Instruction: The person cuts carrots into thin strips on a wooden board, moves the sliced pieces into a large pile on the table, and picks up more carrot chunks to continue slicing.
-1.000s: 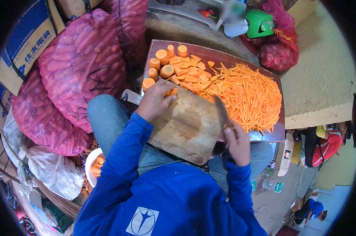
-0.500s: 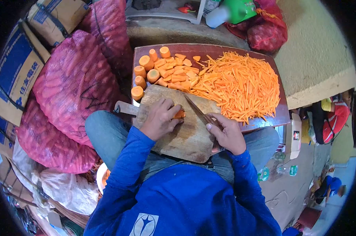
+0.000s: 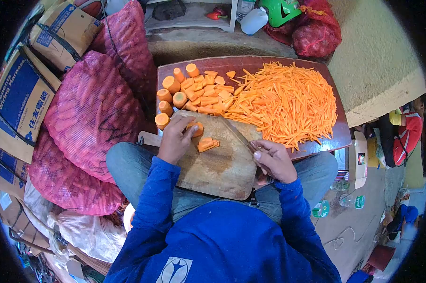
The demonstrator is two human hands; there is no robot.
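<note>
My left hand (image 3: 176,137) is closed on a carrot chunk (image 3: 197,128) over the upper left of the worn wooden cutting board (image 3: 227,172). Just below that chunk lies a small stack of carrot slices (image 3: 207,144) on the board. In my right hand (image 3: 274,160) is a knife (image 3: 238,133), its blade slanting up and left across the board's right side. Beyond the board, carrot slabs (image 3: 207,90) and several upright carrot chunks (image 3: 171,84) are gathered at the left. A large heap of carrot strips (image 3: 288,101) covers the right.
The board rests on my lap against a dark red table (image 3: 250,61). Net sacks of carrots (image 3: 93,108) and cardboard boxes (image 3: 20,104) crowd the left. A concrete ledge (image 3: 378,70) stands at the right, with plastic bottles (image 3: 321,208) on the floor below it.
My left hand has moved up and left from the slices and now holds a carrot chunk. The slices lie uncovered on the board. The knife stays in my right hand.
</note>
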